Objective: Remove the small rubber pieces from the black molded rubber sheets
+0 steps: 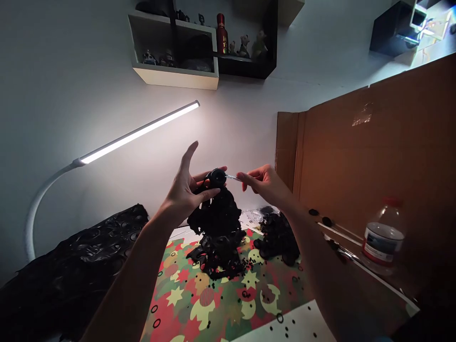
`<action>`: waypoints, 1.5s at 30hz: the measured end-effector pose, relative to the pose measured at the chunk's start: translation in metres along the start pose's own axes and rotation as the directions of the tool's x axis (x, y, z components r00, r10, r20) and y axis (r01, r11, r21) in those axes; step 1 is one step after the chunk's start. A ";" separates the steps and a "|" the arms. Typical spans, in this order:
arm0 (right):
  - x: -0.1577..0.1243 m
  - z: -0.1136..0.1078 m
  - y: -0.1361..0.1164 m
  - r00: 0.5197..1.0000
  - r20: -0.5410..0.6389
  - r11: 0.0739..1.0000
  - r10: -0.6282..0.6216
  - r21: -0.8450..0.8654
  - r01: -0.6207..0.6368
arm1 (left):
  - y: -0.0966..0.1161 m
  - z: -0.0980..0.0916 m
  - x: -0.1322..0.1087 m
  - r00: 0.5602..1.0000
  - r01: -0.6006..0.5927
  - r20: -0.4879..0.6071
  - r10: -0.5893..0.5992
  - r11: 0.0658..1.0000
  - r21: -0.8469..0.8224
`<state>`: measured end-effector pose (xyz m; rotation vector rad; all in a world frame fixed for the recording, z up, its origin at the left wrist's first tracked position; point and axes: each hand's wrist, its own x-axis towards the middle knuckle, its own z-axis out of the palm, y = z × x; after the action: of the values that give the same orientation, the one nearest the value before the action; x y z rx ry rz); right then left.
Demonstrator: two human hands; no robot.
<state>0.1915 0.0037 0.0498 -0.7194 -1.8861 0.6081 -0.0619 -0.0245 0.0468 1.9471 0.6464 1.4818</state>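
Am observing left hand (183, 192) clamping black ring part (217, 177) above black heap (219, 213); right hand (261, 181), above and right of heap, pinching slim tool (232, 177) at part's rim. Am judging part light, rubbery, slightly yielding; favouring outer-edge hold.

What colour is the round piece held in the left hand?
The round piece is black; head view shows it.
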 end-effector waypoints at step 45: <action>-0.005 0.008 -0.003 0.988 -0.083 0.966 -0.133 -0.232 0.111 | -0.005 0.006 0.007 0.972 -0.167 -0.151 0.182 0.980 0.107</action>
<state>0.1850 -0.0033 0.0458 -0.7580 -1.9106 0.2766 -0.0545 -0.0170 0.0466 2.0140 0.6372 1.7590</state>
